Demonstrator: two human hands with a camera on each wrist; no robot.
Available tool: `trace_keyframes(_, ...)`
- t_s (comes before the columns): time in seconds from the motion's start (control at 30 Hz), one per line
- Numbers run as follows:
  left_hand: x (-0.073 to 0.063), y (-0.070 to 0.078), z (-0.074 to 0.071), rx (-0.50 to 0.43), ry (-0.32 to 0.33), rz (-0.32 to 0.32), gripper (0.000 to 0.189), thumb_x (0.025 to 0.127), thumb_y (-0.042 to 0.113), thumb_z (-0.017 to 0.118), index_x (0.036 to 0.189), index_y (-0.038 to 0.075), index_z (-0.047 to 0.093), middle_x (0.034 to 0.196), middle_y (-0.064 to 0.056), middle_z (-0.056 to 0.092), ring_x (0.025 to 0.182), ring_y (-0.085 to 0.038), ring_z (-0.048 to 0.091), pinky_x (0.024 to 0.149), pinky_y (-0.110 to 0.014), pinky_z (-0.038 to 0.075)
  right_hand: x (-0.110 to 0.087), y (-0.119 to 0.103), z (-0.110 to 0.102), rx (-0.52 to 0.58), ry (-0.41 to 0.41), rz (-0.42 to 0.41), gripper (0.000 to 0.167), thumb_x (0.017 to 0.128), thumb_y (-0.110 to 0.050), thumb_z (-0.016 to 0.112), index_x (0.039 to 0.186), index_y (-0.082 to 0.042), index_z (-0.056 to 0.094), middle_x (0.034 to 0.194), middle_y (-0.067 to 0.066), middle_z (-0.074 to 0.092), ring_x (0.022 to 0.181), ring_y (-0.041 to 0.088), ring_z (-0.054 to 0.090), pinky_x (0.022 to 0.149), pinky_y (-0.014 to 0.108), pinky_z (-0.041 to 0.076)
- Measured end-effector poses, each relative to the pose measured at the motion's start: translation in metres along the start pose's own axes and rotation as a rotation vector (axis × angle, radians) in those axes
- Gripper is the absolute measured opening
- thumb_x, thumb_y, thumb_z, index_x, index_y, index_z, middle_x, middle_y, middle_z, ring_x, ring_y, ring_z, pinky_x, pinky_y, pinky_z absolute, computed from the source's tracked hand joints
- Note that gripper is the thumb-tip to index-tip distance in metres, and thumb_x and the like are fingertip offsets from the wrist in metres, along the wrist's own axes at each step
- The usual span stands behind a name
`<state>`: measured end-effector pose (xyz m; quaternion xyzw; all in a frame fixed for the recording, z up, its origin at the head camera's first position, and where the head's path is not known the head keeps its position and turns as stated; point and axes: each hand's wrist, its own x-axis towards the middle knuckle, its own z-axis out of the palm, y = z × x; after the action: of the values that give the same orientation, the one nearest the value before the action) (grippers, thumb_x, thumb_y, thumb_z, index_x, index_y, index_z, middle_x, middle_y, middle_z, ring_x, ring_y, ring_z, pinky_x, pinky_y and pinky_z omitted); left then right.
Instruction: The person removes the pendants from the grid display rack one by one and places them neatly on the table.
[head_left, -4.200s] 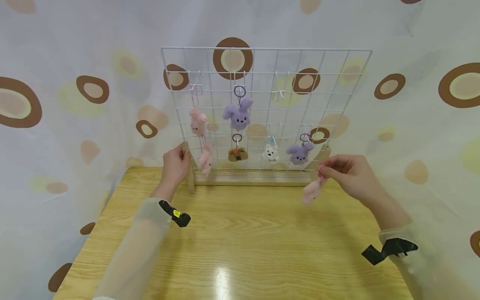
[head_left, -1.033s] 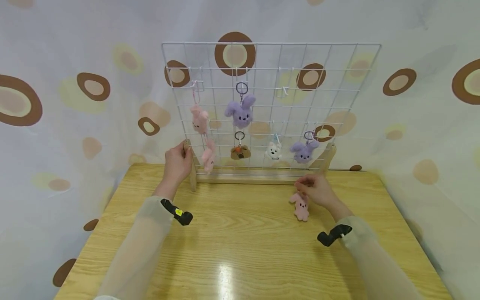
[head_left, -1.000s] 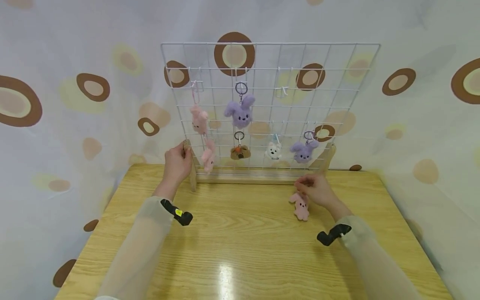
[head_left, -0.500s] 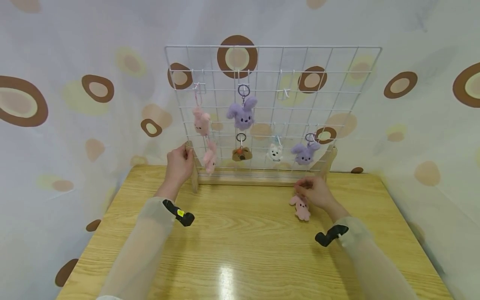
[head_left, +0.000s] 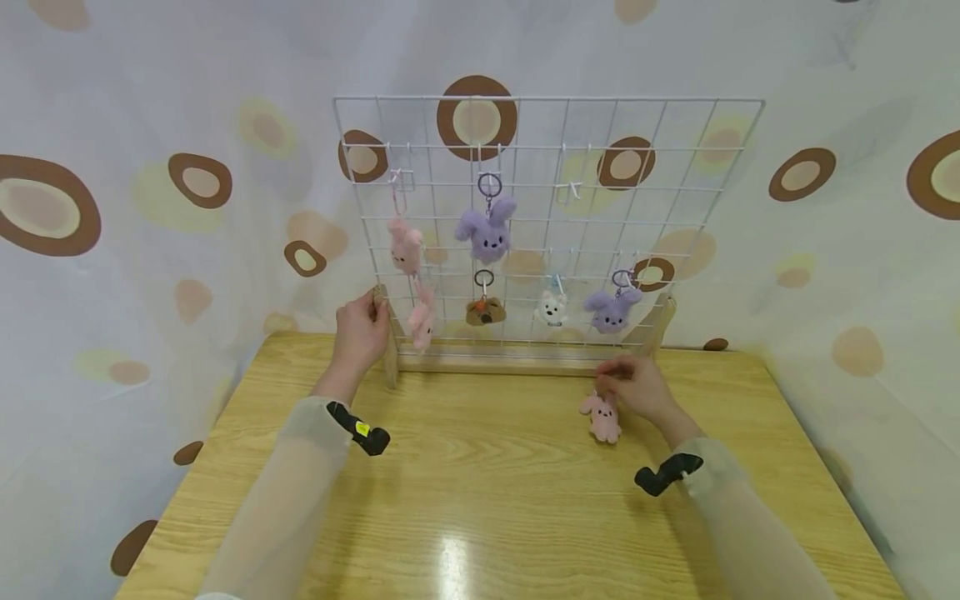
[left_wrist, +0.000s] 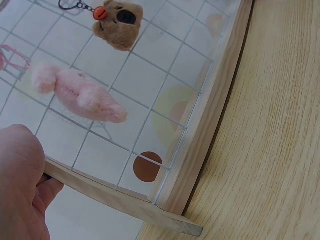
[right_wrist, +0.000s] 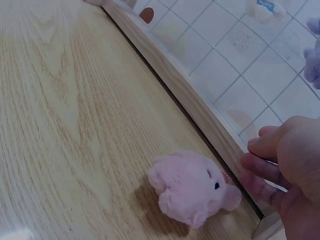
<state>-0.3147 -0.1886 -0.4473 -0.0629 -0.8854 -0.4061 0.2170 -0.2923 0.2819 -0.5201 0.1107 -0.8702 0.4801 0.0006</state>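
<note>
My left hand (head_left: 362, 333) grips the top of the left wooden upright (head_left: 392, 367) of a white wire grid rack (head_left: 551, 99). In the left wrist view, the fingers curl round this stand leg (left_wrist: 125, 202). A pink plush bunny keychain (head_left: 603, 418) lies on the table in front of the rack's right side. Beside it hovers my right hand (head_left: 641, 387), its fingers loosely bent. The right wrist view has the bunny (right_wrist: 187, 187) apart from the right hand (right_wrist: 300, 172), with part of its pink bead chain by its head and nothing visible between the fingers.
Plush keychains hang on the grid: two pink ones (head_left: 406, 248) at left, two purple bunnies (head_left: 489, 237), a brown bear (head_left: 486, 312) and a white dog (head_left: 552, 309). A bare white hook (head_left: 572, 190) sits upper right. Patterned cloth surrounds the wooden table (head_left: 465, 483).
My right hand has carried the pink bunny down and left from beside the right upright to the table, then let go of its chain. The left hand keeps its grip.
</note>
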Motion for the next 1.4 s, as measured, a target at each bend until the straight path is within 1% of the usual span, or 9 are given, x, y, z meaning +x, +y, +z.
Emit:
trace_keyframes(0.1, 0.0, -0.001, 0.0, -0.001, 0.003, 0.003, 0.024, 0.109, 0.011, 0.054, 0.088, 0.003, 0.061, 0.06, -0.005, 0.048, 0.05, -0.018, 0.043, 0.048, -0.033, 0.033, -0.001, -0.004, -0.002, 0.014, -0.008, 0.007, 0.018, 0.098, 0.002, 0.073, 0.112, 0.013, 0.071, 0.103, 0.026, 0.074, 0.088, 0.029, 0.072, 0.069, 0.025, 0.055)
trace_keyframes(0.17, 0.0, -0.002, 0.0, 0.001, 0.007, 0.011, 0.024, 0.109, 0.01, 0.054, 0.088, 0.002, 0.062, 0.06, -0.005, 0.048, 0.05, -0.018, 0.043, 0.048, -0.032, 0.033, -0.002, -0.008, -0.004, 0.04, -0.032, 0.015, 0.02, 0.099, 0.001, 0.072, 0.114, 0.014, 0.07, 0.106, 0.027, 0.074, 0.09, 0.03, 0.072, 0.07, 0.029, 0.058)
trace_keyframes(0.37, 0.001, -0.003, 0.001, -0.006, 0.017, 0.023, 0.022, 0.108, 0.009, 0.055, 0.089, 0.001, 0.063, 0.061, -0.005, 0.05, 0.05, -0.018, 0.043, 0.048, -0.032, 0.033, -0.005, -0.028, -0.012, 0.097, -0.169, 0.053, 0.031, 0.104, -0.007, 0.068, 0.124, 0.016, 0.065, 0.114, 0.031, 0.071, 0.1, 0.039, 0.072, 0.08, 0.044, 0.062)
trace_keyframes(0.5, -0.001, -0.004, 0.001, 0.004, 0.017, 0.025, 0.022, 0.108, 0.009, 0.055, 0.089, 0.002, 0.062, 0.06, -0.005, 0.05, 0.05, -0.018, 0.043, 0.049, -0.033, 0.033, -0.007, -0.046, -0.02, 0.115, -0.249, 0.066, 0.037, 0.105, -0.011, 0.067, 0.13, 0.015, 0.061, 0.12, 0.03, 0.07, 0.109, 0.042, 0.07, 0.088, 0.047, 0.06)
trace_keyframes(0.6, -0.002, -0.005, 0.001, 0.004, 0.014, 0.026, 0.023, 0.108, 0.009, 0.055, 0.088, 0.002, 0.062, 0.06, -0.005, 0.049, 0.05, -0.018, 0.043, 0.049, -0.033, 0.034, -0.008, -0.06, -0.026, 0.159, -0.279, 0.053, 0.038, 0.106, -0.012, 0.067, 0.131, 0.015, 0.06, 0.122, 0.028, 0.069, 0.111, 0.039, 0.07, 0.09, 0.045, 0.059)
trace_keyframes(0.8, -0.001, -0.005, 0.0, -0.018, 0.007, 0.034, 0.025, 0.109, 0.01, 0.054, 0.085, 0.003, 0.059, 0.06, -0.005, 0.046, 0.05, -0.019, 0.042, 0.049, -0.034, 0.034, -0.012, -0.091, -0.039, 0.255, -0.313, -0.006, 0.032, 0.107, -0.008, 0.064, 0.129, 0.015, 0.061, 0.116, 0.016, 0.074, 0.106, 0.03, 0.073, 0.09, 0.042, 0.059)
trace_keyframes(0.97, 0.001, -0.005, -0.001, -0.026, -0.004, 0.027, 0.024, 0.11, 0.01, 0.054, 0.087, 0.003, 0.06, 0.061, -0.004, 0.047, 0.05, -0.018, 0.042, 0.049, -0.033, 0.034, -0.015, -0.118, -0.046, 0.267, -0.327, -0.047, 0.03, 0.107, -0.007, 0.064, 0.128, 0.014, 0.062, 0.116, 0.011, 0.075, 0.104, 0.026, 0.074, 0.092, 0.043, 0.059)
trace_keyframes(1.17, 0.001, -0.004, -0.001, -0.034, -0.004, 0.016, 0.023, 0.109, 0.009, 0.054, 0.09, 0.0, 0.063, 0.062, -0.005, 0.05, 0.052, -0.018, 0.045, 0.049, -0.031, 0.035, -0.014, -0.148, -0.052, 0.214, -0.32, -0.087, 0.029, 0.107, -0.011, 0.065, 0.127, 0.01, 0.065, 0.116, 0.014, 0.075, 0.105, 0.028, 0.074, 0.088, 0.041, 0.06)
trace_keyframes(1.4, 0.001, -0.003, -0.001, -0.026, 0.01, 0.032, 0.022, 0.108, 0.007, 0.055, 0.091, -0.003, 0.066, 0.065, -0.007, 0.057, 0.054, -0.018, 0.048, 0.05, -0.03, 0.037, -0.011, -0.17, -0.058, 0.23, -0.33, -0.139, 0.028, 0.107, -0.01, 0.065, 0.126, 0.009, 0.065, 0.118, 0.014, 0.074, 0.109, 0.035, 0.072, 0.091, 0.043, 0.059)
